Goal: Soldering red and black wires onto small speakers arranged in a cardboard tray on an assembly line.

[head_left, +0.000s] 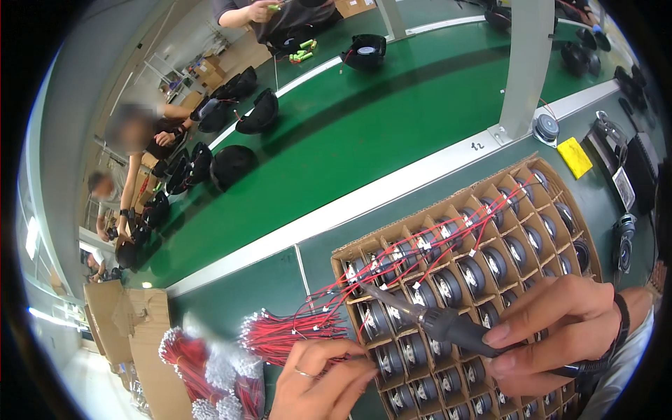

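My right hand point(560, 329) is closed round the dark handle of a soldering iron point(448, 327). The iron's tip points up and left, over the upper left corner of a divided cardboard box point(341, 255). Small round speakers point(446, 287) stand on edge in its cells. Red wires point(420, 253) with white connectors lie across the upper rows. At the box's left edge, my left hand point(315, 381) has its fingers pinched together; what is between them cannot be made out. A bunch of red wires point(294, 337) lies just above that hand.
Bagged wire bundles point(185, 360) and a cardboard piece point(150, 318) are at left. Beyond runs a green conveyor point(392, 133) carrying black rounded housings point(233, 166), with people working along it. A metal post point(525, 70), yellow sponge point(575, 158) and loose speaker point(546, 129) stand at right.
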`<move>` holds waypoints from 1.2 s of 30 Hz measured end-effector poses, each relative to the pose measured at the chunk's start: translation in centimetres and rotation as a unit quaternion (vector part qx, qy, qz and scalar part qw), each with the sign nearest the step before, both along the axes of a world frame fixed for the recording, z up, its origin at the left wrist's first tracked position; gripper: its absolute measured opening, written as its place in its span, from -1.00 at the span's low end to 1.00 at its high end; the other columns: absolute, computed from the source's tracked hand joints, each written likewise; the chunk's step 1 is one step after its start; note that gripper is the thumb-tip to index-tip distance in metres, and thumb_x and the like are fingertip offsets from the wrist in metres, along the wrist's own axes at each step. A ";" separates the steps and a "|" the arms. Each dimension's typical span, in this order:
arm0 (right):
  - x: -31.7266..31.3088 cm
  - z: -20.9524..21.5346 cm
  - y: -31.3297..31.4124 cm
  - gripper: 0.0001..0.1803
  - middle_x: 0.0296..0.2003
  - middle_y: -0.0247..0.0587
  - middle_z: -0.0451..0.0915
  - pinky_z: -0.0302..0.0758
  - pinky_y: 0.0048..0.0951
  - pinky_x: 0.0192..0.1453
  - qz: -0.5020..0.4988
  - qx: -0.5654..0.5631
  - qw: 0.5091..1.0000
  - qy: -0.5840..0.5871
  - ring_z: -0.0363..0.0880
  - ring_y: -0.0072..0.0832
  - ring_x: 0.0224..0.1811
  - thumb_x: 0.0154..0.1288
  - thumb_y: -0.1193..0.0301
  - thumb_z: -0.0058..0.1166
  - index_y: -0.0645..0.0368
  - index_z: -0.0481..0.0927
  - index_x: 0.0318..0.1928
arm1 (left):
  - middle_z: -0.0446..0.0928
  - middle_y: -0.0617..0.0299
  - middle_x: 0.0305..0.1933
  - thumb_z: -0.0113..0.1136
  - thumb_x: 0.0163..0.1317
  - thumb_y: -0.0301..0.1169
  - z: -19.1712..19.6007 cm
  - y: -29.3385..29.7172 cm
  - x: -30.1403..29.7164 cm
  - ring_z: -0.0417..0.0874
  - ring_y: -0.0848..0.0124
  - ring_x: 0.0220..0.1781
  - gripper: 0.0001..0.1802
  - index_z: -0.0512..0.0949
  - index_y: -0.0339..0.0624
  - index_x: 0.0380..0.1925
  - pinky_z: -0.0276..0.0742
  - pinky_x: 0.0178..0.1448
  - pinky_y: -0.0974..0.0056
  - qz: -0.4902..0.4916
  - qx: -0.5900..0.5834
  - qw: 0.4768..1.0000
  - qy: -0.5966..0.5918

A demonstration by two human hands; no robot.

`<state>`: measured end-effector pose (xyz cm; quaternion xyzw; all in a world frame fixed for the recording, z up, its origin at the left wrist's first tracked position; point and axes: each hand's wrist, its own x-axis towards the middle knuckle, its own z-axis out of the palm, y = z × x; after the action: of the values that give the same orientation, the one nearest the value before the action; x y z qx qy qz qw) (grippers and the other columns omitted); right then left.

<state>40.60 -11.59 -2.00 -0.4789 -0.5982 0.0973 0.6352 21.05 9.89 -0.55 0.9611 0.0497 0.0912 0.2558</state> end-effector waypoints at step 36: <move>-2.5 -1.1 1.3 -0.89 -0.29 -0.11 0.69 0.49 -0.63 -0.51 -0.170 0.002 0.985 0.024 0.58 -0.56 -0.55 -0.04 0.57 0.44 0.17 0.71 -0.49 | 0.58 0.14 -0.37 0.60 0.04 -0.60 -2.4 -0.5 -0.2 0.53 0.16 -0.43 -0.71 0.72 -0.18 -0.24 0.45 -0.33 0.16 0.089 0.172 0.975 -0.109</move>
<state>38.10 -10.32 -3.06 -0.5697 -0.4923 -0.0021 0.6580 20.85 9.39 -2.92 0.9668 0.0903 0.2246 0.0816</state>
